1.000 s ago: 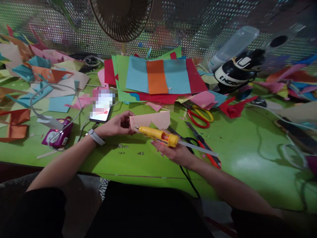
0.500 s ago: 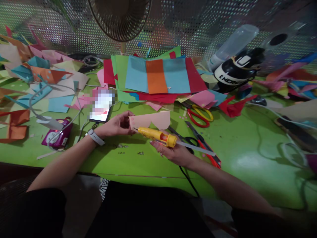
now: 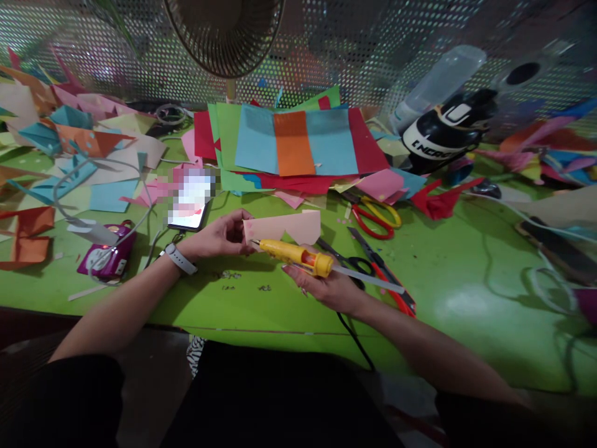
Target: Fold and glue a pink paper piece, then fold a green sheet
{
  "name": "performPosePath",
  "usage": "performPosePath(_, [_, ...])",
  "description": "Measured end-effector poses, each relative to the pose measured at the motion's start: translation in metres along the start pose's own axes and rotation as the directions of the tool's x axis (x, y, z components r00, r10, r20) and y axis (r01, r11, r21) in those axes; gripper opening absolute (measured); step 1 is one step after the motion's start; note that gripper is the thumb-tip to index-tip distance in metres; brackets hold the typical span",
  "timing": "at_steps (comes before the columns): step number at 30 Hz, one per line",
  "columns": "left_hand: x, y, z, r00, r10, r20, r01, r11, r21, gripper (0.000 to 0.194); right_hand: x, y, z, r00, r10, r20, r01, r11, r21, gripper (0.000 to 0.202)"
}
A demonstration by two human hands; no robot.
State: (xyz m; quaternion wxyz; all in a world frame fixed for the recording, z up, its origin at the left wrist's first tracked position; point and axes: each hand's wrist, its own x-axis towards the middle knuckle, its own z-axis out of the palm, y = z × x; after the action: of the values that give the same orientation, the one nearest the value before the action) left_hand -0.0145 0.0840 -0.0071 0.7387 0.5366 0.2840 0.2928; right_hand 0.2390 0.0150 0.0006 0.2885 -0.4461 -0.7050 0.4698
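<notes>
My left hand pinches the left end of a pale pink cut paper piece, held above the green table. In my right hand is a yellow hot glue gun, its nozzle pointing left at the paper's lower left edge. Whether the tip touches the paper I cannot tell. A whitish glue stick juts from the gun's back, and a black cord hangs below. Several tiny bits lie on the table between my hands.
Black-handled scissors, a red cutter knife and red-and-yellow scissors lie to the right. Stacked coloured paper is behind, under a fan. A phone and purple case sit left; a black bottle stands back right.
</notes>
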Motion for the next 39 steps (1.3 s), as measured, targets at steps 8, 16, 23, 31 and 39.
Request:
performPosePath(8, [-0.001,0.002,0.002,1.0,-0.005,-0.008,0.005,1.0,-0.008,0.045,-0.001,0.004,0.001,1.0,0.023,0.003,-0.023,1.0,-0.002,0.028])
performPosePath(16, [0.0,0.001,0.0,1.0,0.001,0.002,0.0,1.0,-0.018,0.045,0.0,-0.004,0.0,1.0,0.001,-0.019,-0.002,0.998,-0.063,0.028])
performPosePath(23, [0.0,0.001,-0.002,1.0,0.01,-0.014,-0.009,0.999,0.033,0.045,-0.005,-0.015,-0.014,0.921,-0.385,0.048,0.369,0.83,-0.418,0.024])
performPosePath(31, [0.001,0.009,-0.006,0.998,-0.015,-0.069,0.024,0.992,0.125,0.046,-0.025,0.019,-0.1,0.905,-0.424,0.041,0.319,0.613,-0.723,0.024])
performPosePath(39, [0.005,0.011,-0.01,0.996,-0.021,-0.09,0.035,0.988,0.152,0.041,-0.056,0.077,-0.178,0.99,-0.065,-0.128,-0.065,0.594,-0.802,0.034])
